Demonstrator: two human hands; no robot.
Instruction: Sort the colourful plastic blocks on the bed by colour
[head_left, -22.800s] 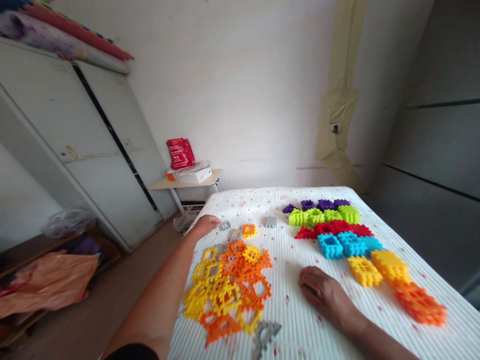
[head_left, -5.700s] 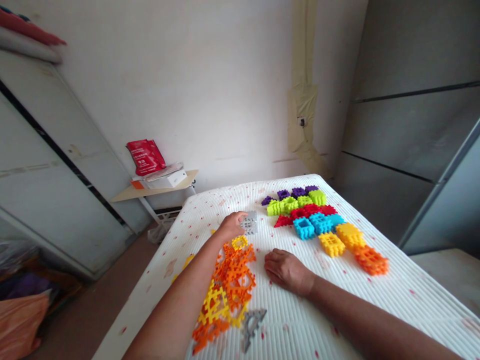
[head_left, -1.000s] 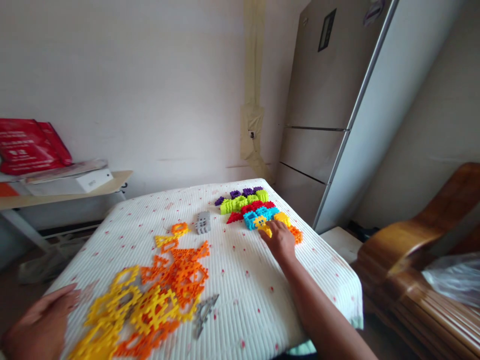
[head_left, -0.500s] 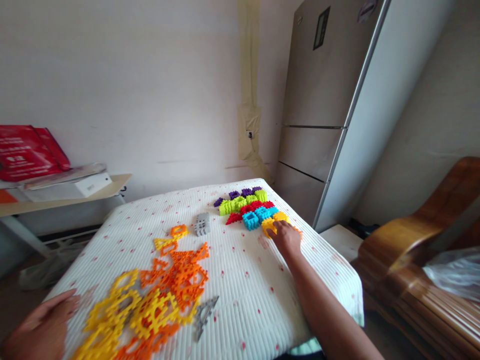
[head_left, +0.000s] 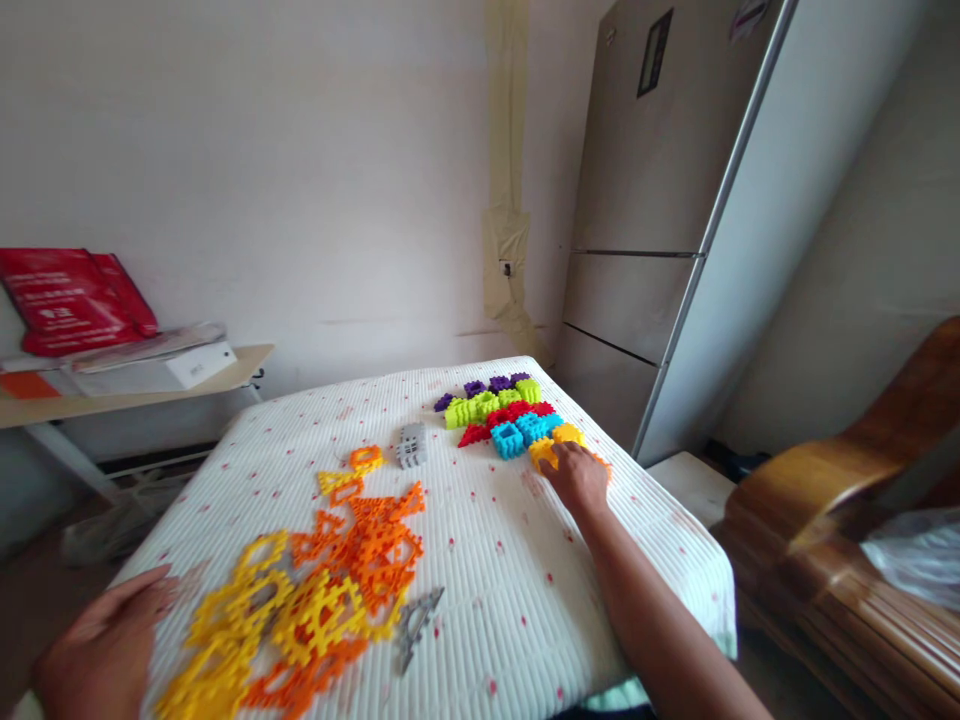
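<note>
My right hand [head_left: 581,478] reaches across the white ribbed cover [head_left: 480,540] to the near end of a row of assembled cubes [head_left: 510,415]: purple, lime, red, blue, yellow, orange. Its fingers curl on a yellow cube [head_left: 543,453] and hide most of the orange cubes. My left hand [head_left: 105,650] lies flat with fingers spread at the cover's near left edge, beside a heap of flat yellow and orange lattice pieces [head_left: 315,590]. A grey cube [head_left: 412,446] stands alone between heap and row.
A grey triangular piece [head_left: 417,622] lies near the heap. A tall fridge [head_left: 675,220] stands behind the right corner. A wooden chair [head_left: 847,520] is at right. A side table [head_left: 127,385] with a white box and red bag is at left.
My right hand slid right and nearer along the cube row, from the blue and yellow cubes to the yellow and orange end. The left hand stayed by the heap.
</note>
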